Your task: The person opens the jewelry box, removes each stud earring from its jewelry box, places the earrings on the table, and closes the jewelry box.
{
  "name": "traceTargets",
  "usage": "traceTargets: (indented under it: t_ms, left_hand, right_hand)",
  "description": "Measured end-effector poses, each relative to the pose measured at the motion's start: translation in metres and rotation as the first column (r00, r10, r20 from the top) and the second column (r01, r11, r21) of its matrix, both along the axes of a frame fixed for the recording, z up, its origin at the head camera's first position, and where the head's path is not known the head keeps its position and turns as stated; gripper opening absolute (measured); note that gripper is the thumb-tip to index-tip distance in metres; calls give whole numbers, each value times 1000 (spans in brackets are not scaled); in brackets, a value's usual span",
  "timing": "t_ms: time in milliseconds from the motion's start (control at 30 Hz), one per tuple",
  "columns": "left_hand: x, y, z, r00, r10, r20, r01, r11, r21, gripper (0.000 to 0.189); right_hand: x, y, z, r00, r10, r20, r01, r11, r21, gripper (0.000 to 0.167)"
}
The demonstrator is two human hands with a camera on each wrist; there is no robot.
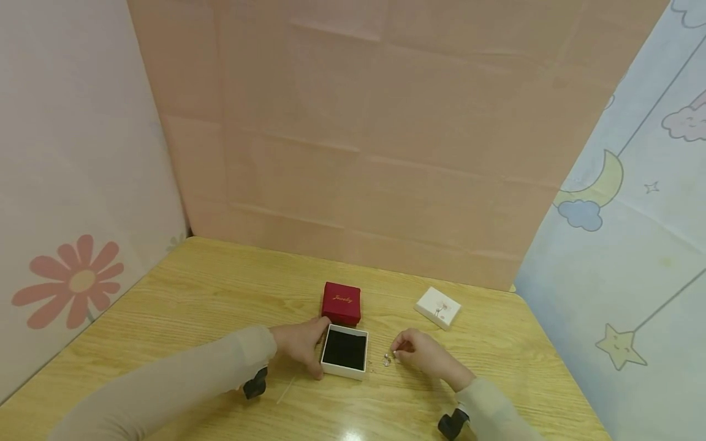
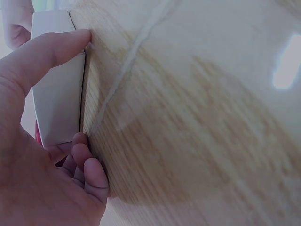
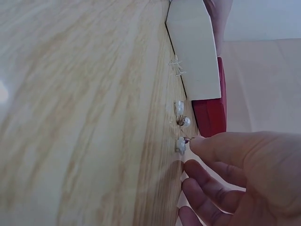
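Observation:
A white open box [image 1: 343, 371] with a black lining [image 1: 344, 348] stands on the table. My left hand [image 1: 300, 347] holds it from the left, thumb at the front corner and fingers at the back one. In the left wrist view the thumb [image 2: 61, 49] lies across the box's pale wall. To the right, my right hand [image 1: 421, 354] pinches a small earring-like piece [image 3: 188, 139] between thumb and forefinger, low over the table. Beside those fingertips lie a pearl piece [image 3: 185, 121] and a clear, shiny piece [image 3: 179, 108].
Behind the white box sits a red box [image 1: 341, 303] with gold lettering. A flat white printed box or lid [image 1: 438, 307] lies at the back right. Fine clear bits [image 3: 177, 66] lie by the white box. A thin pale strip [image 1: 285, 390] is left of it.

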State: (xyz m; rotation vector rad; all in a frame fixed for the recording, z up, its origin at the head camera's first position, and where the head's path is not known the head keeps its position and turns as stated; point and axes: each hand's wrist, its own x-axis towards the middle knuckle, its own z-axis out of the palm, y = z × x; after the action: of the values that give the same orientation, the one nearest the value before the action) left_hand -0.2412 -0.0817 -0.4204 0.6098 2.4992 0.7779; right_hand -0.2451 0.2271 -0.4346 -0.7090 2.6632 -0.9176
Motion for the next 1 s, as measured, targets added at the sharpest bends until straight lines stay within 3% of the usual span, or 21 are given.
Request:
traceTargets:
  t_ms: [500,1000]
  left_hand:
    - [2,2,3,1000,10,5,-10,1000,-19,87]
    - [-1,1,-1,1000,6,5,-6,1000,-21,87]
  right_hand:
    - [-1,-3,-3,996,29,-88,-26,999,41,5]
    - [-1,-3,-4,995,32,-93,-28,999,41,7]
